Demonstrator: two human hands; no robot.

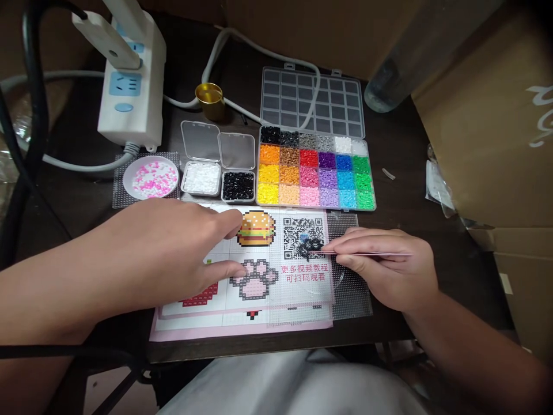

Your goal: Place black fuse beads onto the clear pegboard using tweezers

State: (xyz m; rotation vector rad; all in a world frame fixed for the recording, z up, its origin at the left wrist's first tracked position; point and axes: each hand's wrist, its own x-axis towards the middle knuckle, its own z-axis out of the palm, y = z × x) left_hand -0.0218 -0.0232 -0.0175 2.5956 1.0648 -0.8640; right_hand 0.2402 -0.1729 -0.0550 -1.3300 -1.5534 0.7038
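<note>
R hand (395, 262) pinched pink tweezers (367, 254), tips near blk beads (311, 245) on clear pegboard (300, 295); L hand (185, 248), thumb & index spread apart, was over pattern sheet (253, 253)

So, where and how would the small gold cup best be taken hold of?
Probably grip the gold cup around its side wall, below the rim, coming from the near side with the left hand: it stands upright, mouth up, and the pale cable runs behind it.

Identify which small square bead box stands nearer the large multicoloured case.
The black-bead box, directly beside it; the white-bead box stands farther left.
</note>
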